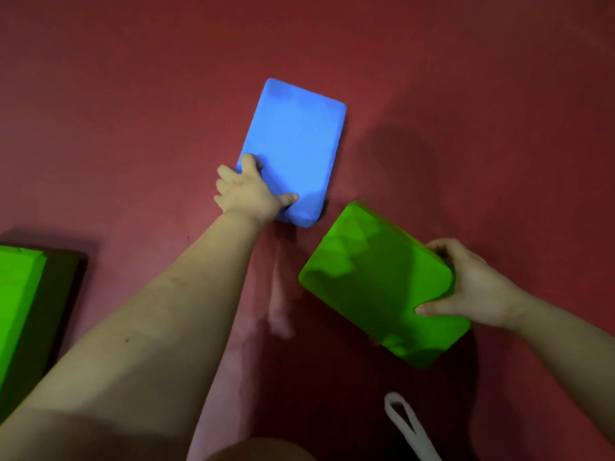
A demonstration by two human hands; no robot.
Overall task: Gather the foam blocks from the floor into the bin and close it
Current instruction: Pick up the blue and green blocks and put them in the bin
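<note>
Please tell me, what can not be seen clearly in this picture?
- Bin: nowhere in the head view.
- Second green block: cut off by the left edge.
- White loop: cut off by the bottom edge; unidentifiable.
- Left hand fingertips: hidden behind the blue block.

A blue foam block (293, 151) lies flat; two green blocks (382, 284) (16, 301) flank it, nearer the camera.

One block (293, 148) lies behind another (382, 284), a third (16, 304) far left.
</note>
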